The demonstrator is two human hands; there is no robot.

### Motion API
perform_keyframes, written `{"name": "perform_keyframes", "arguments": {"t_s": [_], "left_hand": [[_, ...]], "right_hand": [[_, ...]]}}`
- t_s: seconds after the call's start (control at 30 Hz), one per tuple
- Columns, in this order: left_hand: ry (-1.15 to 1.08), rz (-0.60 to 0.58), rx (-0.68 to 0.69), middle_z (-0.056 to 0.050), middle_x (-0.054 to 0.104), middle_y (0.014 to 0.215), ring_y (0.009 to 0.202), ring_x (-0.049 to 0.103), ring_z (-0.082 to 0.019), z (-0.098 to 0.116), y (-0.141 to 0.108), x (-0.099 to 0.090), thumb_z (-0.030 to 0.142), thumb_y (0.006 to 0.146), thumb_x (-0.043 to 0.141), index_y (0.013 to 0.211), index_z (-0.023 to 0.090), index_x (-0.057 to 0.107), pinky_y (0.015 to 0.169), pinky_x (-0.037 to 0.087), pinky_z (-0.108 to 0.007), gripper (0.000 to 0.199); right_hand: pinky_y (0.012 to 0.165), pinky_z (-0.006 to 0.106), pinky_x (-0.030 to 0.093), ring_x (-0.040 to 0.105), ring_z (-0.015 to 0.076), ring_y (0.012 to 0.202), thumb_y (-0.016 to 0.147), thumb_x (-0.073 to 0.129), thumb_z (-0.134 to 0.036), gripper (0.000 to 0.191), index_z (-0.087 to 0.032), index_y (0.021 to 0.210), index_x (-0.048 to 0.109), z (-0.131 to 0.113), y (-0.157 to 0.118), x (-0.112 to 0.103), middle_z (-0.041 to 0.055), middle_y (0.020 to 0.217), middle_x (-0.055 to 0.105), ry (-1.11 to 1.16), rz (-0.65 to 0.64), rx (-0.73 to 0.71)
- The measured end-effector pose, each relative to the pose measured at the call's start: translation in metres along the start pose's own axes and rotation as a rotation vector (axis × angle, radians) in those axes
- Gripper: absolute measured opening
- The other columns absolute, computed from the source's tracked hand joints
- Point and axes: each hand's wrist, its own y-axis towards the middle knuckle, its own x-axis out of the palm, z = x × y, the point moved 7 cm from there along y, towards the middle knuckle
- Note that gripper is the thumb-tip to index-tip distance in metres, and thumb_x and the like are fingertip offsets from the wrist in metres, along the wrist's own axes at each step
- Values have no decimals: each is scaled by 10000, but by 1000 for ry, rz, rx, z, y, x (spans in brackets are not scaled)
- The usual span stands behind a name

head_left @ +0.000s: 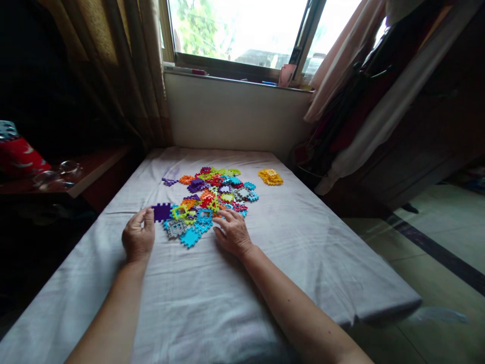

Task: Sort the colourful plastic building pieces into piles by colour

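Left hand: grasping; the left hand (138,235) pinches 1 purple tile (162,212) between thumb and fingers, at the tile's left edge.
Purple tile: upright or nearly so, toothed edges, at the left side of the pile.
Right hand: released; the right hand (234,233) is palm down, fingers loosely parted, fingertips at the pile's near right edge.
Pile: mixed-colour pile (208,194) of interlocking toothed tiles, overlapping, in red, orange, green, blue, purple and gray; lies between the hands and beyond them.
Pile, near edge: 1 gray tile (176,228) with a cut-out pattern, and 1 solid blue tile (190,236) just right of it.
Yellow group: yellow tiles (270,177) heaped at far right, well apart from the pile.
Surface: pale cloth (189,303), wrinkled, under all tiles.
Sill: 1 pink cup (287,75) below the window (238,30).
Left side: red container (18,154) on a brown ledge (94,169).
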Motion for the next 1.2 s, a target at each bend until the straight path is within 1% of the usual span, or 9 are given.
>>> {"name": "perform_keyframes", "arguments": {"t_s": [0.13, 0.2, 0.33, 0.6, 0.67, 0.77, 0.97, 1.07, 1.2], "left_hand": [[94, -16, -90, -191, 732, 1100, 1087, 676, -329, -31, 12, -1, 449, 897, 444, 954, 127, 723, 990, 516, -470, 430], [104, -25, -78, -209, 722, 1116, 1111, 664, -346, -39, 13, 3, 423, 883, 440, 922, 124, 725, 1021, 496, -503, 415], [153, 32, -51, -241, 639, 1286, 1246, 583, -361, -46, 12, 7, 406, 873, 445, 1049, 107, 715, 1080, 450, -517, 440], [205, -32, -9, -166, 604, 1359, 1312, 531, -325, -40, 4, 15, 365, 854, 525, 1237, 172, 659, 1118, 425, -483, 450], [214, -70, -9, -150, 604, 1363, 1311, 529, -331, -38, 2, 18, 360, 849, 536, 1261, 191, 652, 1124, 418, -493, 460], [230, -101, -23, -169, 593, 1374, 1308, 526, -354, -39, 1, 20, 369, 847, 537, 1306, 173, 627, 1122, 412, -515, 507], [251, -112, 6, -163, 615, 1350, 1231, 581, -352, -41, 2, 22, 416, 849, 539, 1328, 191, 610, 1059, 463, -510, 533], [267, -132, 10, -147, 629, 1331, 1209, 597, -346, -44, 2, 24, 425, 849, 531, 1228, 217, 676, 1039, 479, -502, 456], [250, -142, 13, -128, 656, 1287, 1186, 610, -331, -45, 2, 25, 405, 850, 531, 1117, 241, 726, 1035, 476, -499, 369]], "right_hand": [[1132, 511, 284, 306, 319, 1458, 826, 662, -283, 494, -292, 1319, 633, -14, 16, 9, 105, 1542, 446, -69, -96, 15], [1149, 531, 242, 258, 323, 1482, 810, 663, -258, 488, -299, 1295, 643, -17, 21, 14, 102, 1562, 414, -88, -120, 43], [1154, 509, 239, 286, 305, 1472, 851, 608, -236, 251, -257, 1074, 720, -18, 22, 18, 87, 1515, 481, -103, -116, 48], [1129, 441, 302, 389, 269, 1398, 876, 602, -241, 209, -239, 1061, 698, -11, 13, 8, 86, 1446, 553, 5, 36, -30], [1109, 416, 331, 452, 259, 1340, 893, 585, -262, 204, -236, 1063, 695, 6, 12, -4, 90, 1425, 567, 10, 110, 42], [1048, 391, 384, 539, 259, 1234, 907, 560, -286, 237, -214, 1097, 681, 51, 2, -28, 116, 1360, 609, -25, 193, 271], [926, 403, 423, 615, 295, 1091, 913, 534, -329, 391, -165, 1261, 605, 141, -45, -68, 155, 1171, 693, -184, 170, 833], [929, 451, 408, 601, 318, 1107, 902, 552, -355, 417, -187, 1281, 602, 158, -60, -71, 156, 1136, 703, -246, 138, 949], [947, 495, 395, 561, 332, 1154, 876, 564, -323, 384, -200, 1231, 643, 163, -65, -66, 160, 1134, 700, -283, 146, 950]]}}
